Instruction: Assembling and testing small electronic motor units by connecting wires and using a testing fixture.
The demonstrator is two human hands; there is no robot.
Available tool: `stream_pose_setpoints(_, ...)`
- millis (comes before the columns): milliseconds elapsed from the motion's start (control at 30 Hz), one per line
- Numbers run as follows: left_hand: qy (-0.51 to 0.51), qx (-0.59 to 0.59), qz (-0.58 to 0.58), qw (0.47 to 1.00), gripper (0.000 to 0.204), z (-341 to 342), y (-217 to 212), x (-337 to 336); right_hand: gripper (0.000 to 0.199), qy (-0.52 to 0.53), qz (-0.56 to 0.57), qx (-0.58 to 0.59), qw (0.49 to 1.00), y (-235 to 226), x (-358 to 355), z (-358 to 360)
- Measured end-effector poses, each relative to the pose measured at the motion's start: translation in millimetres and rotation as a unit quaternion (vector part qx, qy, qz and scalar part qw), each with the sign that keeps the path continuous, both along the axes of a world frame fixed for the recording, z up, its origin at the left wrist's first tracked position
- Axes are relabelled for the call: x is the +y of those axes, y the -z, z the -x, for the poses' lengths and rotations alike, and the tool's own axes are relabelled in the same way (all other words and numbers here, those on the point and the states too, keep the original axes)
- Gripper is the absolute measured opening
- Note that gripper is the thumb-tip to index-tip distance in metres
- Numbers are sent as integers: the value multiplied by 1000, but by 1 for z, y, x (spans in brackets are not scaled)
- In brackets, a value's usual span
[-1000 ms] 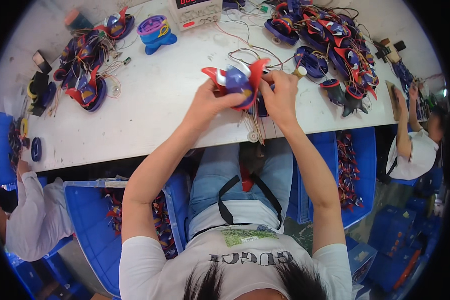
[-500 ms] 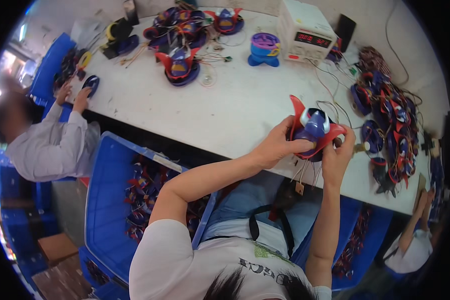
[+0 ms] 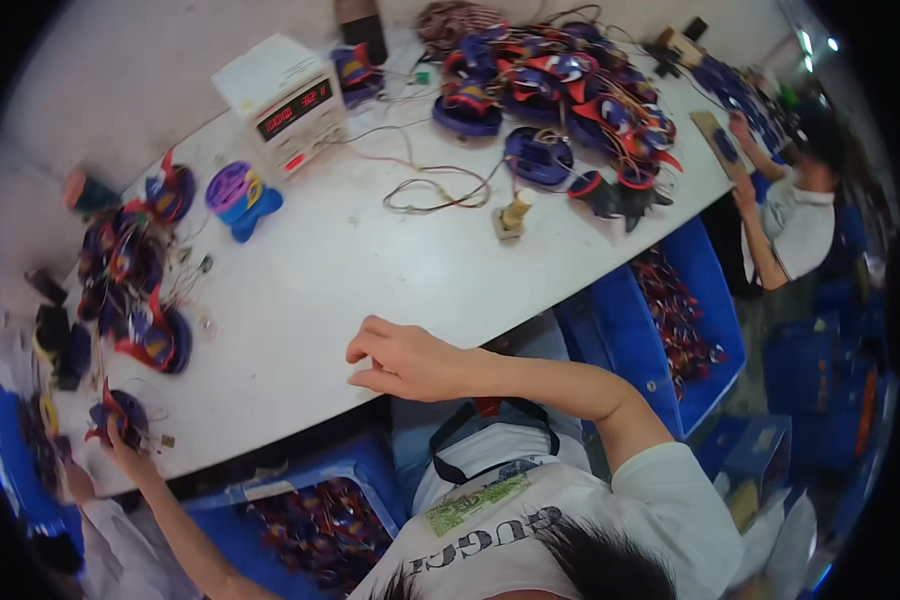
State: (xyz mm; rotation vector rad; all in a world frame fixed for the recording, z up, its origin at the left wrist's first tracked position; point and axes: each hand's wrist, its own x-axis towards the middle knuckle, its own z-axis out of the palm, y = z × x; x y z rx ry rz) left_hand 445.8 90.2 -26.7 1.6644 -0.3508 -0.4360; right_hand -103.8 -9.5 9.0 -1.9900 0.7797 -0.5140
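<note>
My left arm reaches out to the far left end of the white table (image 3: 300, 260). There my left hand (image 3: 128, 455) is closed on a purple-and-red winged toy part (image 3: 123, 408), with wires and a small tan piece hanging beside it. My right hand (image 3: 410, 362) hovers over the table's near edge in front of me. It holds nothing, and its bent fingers are apart from the thumb.
Wired toy parts lie heaped at the left (image 3: 135, 260) and back right (image 3: 560, 85). A white power supply (image 3: 280, 100), a blue-and-purple toy cup (image 3: 238, 200) and loose wires stand between. Blue bins (image 3: 705, 330) of parts flank me. Co-workers sit at both ends.
My left hand has carried the toy part from in front of me to the far left. My right hand has let go of it. The view has swung right.
</note>
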Motion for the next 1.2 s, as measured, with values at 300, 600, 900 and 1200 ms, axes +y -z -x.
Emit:
stream_pose_setpoints(300, 65, -29, -115, 991, 46, -87, 13, -33, 17, 186, 18, -51, 981, -35, 1, 129)
stream_pose_setpoints(600, 209, -373, -31, 904, 28, 214, -50, -61, 19, 370, 89, -47, 923, -32, -36, 242)
stream_pose_setpoints(900, 572, -496, 118, 642, 15, 508, -121, -239, 22, 345, 386, 119, 847, -35, -73, 274)
stream_pose_setpoints(1200, 438, -543, -92, 711, 70, 561, -42, -391, 19, 288, 281, 44, 915, -53, -103, 268)
